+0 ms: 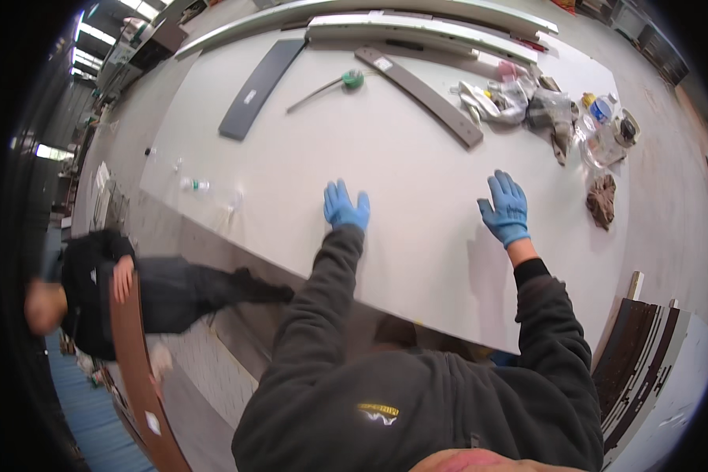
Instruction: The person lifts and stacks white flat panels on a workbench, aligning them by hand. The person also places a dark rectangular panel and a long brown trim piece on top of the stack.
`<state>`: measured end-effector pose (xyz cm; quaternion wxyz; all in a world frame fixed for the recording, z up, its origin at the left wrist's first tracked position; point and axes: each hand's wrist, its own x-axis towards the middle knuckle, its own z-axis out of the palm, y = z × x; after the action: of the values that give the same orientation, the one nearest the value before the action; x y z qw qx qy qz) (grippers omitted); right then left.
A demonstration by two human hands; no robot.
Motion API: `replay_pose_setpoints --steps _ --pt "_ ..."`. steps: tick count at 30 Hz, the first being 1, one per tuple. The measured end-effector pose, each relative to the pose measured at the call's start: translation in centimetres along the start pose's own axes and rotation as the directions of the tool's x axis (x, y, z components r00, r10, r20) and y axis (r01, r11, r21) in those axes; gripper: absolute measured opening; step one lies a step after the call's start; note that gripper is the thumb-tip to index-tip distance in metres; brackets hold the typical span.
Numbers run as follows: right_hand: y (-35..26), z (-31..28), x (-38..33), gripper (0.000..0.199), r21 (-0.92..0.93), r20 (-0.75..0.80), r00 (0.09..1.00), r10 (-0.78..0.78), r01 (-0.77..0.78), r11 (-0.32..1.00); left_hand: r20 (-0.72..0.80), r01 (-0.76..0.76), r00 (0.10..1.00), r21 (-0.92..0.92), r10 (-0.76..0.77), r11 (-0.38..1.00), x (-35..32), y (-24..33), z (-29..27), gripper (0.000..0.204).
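Observation:
My left hand [345, 207], in a blue glove, is held over the white tabletop [421, 212] with its fingers stretched out and nothing in it. To its right, my right hand [505, 208], gloved the same way, also has its fingers extended and is empty. Whether either palm touches the surface I cannot tell. Beyond my left hand lie a dark grey board [261, 93] and a thin rod-like tool with a round green handle [352, 79]. A brown-grey board [421, 98] lies at a slant on the far side, between and beyond my hands.
Long metal profiles [417, 35] line the far edge. Crumpled gloves or cloths [499, 102], a plastic bottle [602, 108] and a brown rag [602, 201] lie at the right. A clear bottle [220, 193] lies at the left. A person [102, 291] there holds a brown board [138, 354]. Panels [645, 354] stand lower right.

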<state>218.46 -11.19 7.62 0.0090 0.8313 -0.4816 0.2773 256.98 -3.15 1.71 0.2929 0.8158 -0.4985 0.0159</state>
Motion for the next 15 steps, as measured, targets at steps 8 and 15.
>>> replay_pose_setpoints --steps 8,15 --pt "-0.4 14.9 17.4 0.075 -0.326 0.198 0.94 0.276 -0.203 0.923 0.213 -0.129 0.974 0.241 0.078 0.962 0.0 -2.5 2.1 0.088" --pt "-0.9 17.3 22.6 0.063 -0.337 0.325 0.795 0.512 -0.408 0.848 0.297 -0.086 0.954 0.18 0.029 0.98 1.2 -2.3 0.9 0.088"
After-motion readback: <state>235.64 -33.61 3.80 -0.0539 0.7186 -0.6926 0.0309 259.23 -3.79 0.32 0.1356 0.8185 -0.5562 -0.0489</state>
